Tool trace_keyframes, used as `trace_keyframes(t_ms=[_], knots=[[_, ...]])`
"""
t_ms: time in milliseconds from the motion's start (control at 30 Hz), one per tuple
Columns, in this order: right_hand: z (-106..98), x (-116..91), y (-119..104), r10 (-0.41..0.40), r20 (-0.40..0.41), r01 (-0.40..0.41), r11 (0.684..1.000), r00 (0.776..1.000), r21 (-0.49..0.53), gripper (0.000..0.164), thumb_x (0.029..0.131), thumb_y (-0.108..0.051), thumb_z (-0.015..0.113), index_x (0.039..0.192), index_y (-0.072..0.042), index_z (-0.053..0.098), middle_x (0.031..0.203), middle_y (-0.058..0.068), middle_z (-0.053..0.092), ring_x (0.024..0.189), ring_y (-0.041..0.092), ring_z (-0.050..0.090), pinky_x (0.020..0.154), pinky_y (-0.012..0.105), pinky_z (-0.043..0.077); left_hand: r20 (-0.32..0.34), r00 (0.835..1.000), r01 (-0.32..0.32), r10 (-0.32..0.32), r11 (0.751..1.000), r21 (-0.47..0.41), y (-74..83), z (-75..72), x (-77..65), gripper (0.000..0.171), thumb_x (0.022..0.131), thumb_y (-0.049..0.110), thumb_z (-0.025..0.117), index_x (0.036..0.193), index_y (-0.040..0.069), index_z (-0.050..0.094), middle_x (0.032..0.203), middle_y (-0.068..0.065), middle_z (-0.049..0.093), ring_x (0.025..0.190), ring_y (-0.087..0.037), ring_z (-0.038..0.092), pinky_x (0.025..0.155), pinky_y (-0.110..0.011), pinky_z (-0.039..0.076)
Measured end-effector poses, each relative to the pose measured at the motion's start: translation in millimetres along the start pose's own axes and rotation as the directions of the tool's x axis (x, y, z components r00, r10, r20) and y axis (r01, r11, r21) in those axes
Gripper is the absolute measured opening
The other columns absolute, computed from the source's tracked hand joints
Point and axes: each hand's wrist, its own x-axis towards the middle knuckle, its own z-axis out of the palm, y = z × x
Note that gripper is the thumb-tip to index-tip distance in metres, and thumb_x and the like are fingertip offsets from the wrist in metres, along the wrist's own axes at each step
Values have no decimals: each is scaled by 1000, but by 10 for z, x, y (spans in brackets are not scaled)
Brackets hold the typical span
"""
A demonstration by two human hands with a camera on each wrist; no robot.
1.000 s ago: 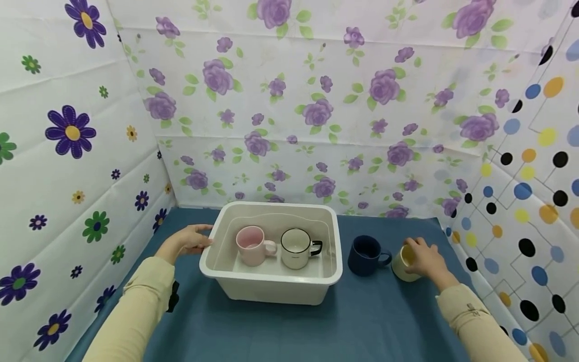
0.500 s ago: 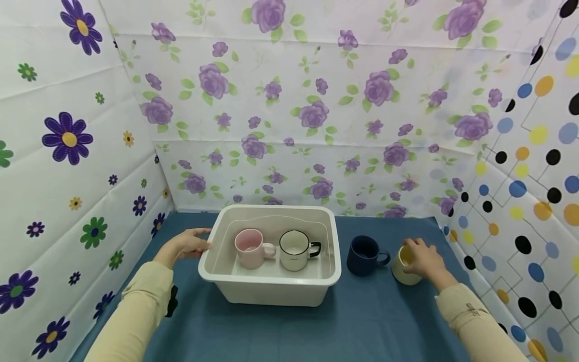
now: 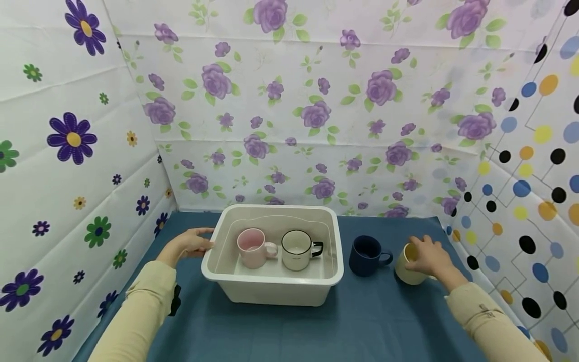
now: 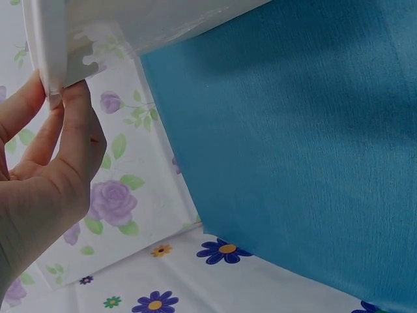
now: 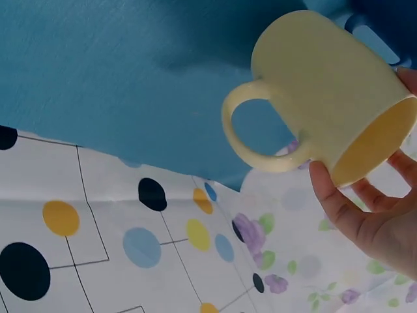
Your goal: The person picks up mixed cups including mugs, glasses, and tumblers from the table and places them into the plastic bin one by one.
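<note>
At the left end of a white plastic tub (image 3: 271, 291), my left hand (image 3: 192, 244) pinches the rim between thumb and fingers; the left wrist view shows this hand (image 4: 62, 140) at the tub's lip (image 4: 49, 52). Inside the tub stand a pink mug (image 3: 250, 251) and a cream mug (image 3: 295, 257) with a black handle. My right hand (image 3: 429, 259) holds a pale yellow mug (image 3: 409, 274) near its mouth, right of the tub. Seen from the right wrist, fingers and thumb (image 5: 339, 205) lie round the rim of the yellow mug (image 5: 326, 85), its handle facing away from the dark blue mug.
A dark blue mug (image 3: 364, 259) stands between the tub and the yellow mug, its handle pointing at the yellow one. Blue cloth (image 3: 316, 332) covers the table. Patterned sheets (image 3: 289, 166) wall in the back and both sides.
The yellow mug has shifted slightly right, away from the dark blue mug, together with my right hand. My left hand stays on the tub's rim.
</note>
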Motion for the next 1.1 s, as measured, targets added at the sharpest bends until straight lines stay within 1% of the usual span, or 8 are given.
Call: trace_keyframes(t_ms=[200,333,500,667,867,933,1000,1100], knots=[[-134,-17,-65,-19,-7,19,1000,1000,17,71,74,-31,74,130,4,47,114,40,47,91,55,48,61,56,47,-13,1000,17,-17,1000,-5,1,-4,-1,69,94,7,56,149,-1,17,111,-17,61,79,-11,64,82,-36,57],[-247,-4,-133,-34,-10,34,999,999,-3,70,74,-31,73,129,4,48,113,38,48,89,53,49,60,55,48,-20,1000,16,-16,1000,-1,7,-11,-1,68,94,8,56,149,-1,17,114,-18,60,79,-11,64,83,-36,56],[-406,16,-214,-20,15,21,999,1000,-39,71,75,-32,73,130,4,46,116,40,47,91,55,49,62,57,48,-17,1000,20,-20,1000,-6,15,5,-6,68,94,8,56,149,-1,18,110,-17,60,79,-11,63,82,-35,56],[-570,19,-235,-28,30,29,998,999,-52,71,76,-33,72,131,5,46,118,41,46,91,57,50,64,59,47,-14,1000,23,-23,1000,-12,26,25,-3,68,93,7,56,149,-1,17,113,-18,61,78,-11,64,82,-35,57],[-699,1,-233,-46,48,48,998,998,-40,73,77,-34,71,131,6,44,121,44,42,90,59,50,66,61,47,-9,1000,17,-17,1000,-13,18,25,13,69,93,8,57,149,0,17,107,-13,62,76,-10,64,79,-32,57],[-714,2,-240,-58,44,59,998,997,-28,73,77,-33,71,131,7,43,119,46,41,84,56,51,64,58,47,-5,1000,14,-14,1000,-1,15,12,13,70,93,8,56,150,-1,16,105,-12,62,75,-10,63,78,-32,57],[-720,7,-249,-69,37,69,998,997,-8,72,77,-32,71,130,8,42,115,46,41,76,49,53,59,52,48,-11,1000,20,-20,1000,4,17,2,13,70,93,8,57,150,0,17,104,-12,62,74,-10,63,77,-31,57],[-731,21,-261,-84,20,84,996,996,22,70,78,-30,71,129,8,41,112,44,41,71,41,54,55,44,47,-13,1000,26,-26,1000,11,22,-9,13,70,93,9,57,150,0,17,105,-12,61,75,-10,62,77,-31,57]])
